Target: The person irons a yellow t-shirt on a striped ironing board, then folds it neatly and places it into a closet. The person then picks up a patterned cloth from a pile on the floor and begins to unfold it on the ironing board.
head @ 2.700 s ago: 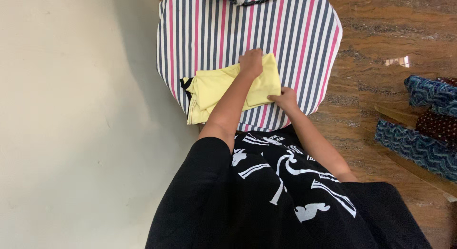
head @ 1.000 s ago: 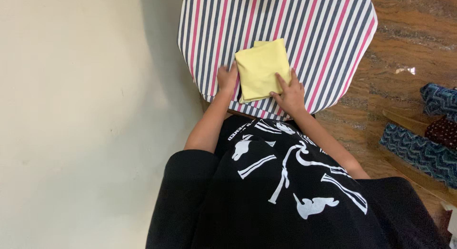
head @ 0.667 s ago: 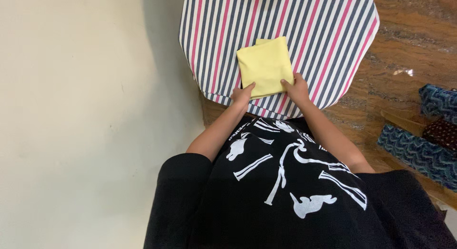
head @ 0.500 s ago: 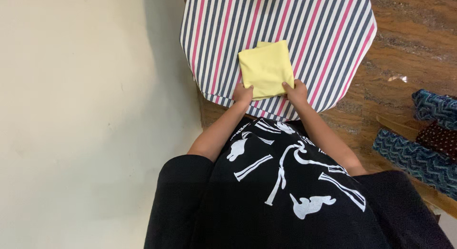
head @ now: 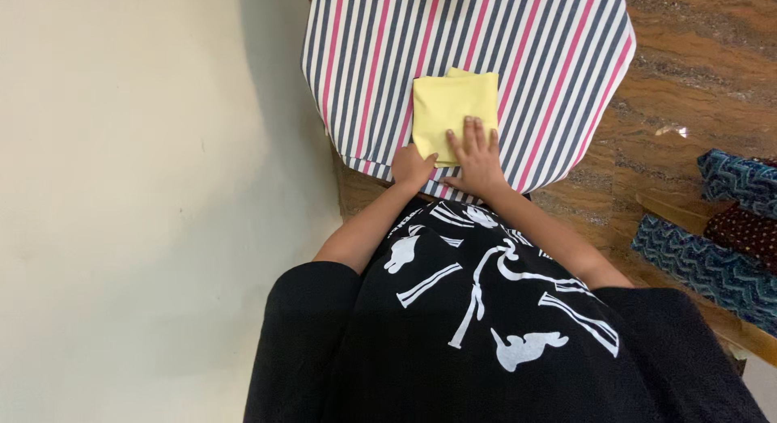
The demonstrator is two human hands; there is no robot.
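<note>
My right hand [head: 476, 154] has come off the near edge it was pinching half a second ago and now lies flat, fingers spread, on top of the folded yellow cloth [head: 453, 103]. My left hand [head: 411, 164] has hardly moved: it's at the cloth's near left corner, thumb on the edge, but I can't tell if it's actually gripping or just resting there. The cloth sits in about the same spot, near the front of the desk [head: 558, 59] with its striped cover of pink, grey and white. The pale wall [head: 146, 188] is right beside the desk on my left, brown stone floor [head: 688, 75] on the right, with patterned blue cushions [head: 728, 229] well apart and cut off at the edge. My black printed shirt [head: 486, 310] blocks the desk's near rim, and the far end is out of frame.
</note>
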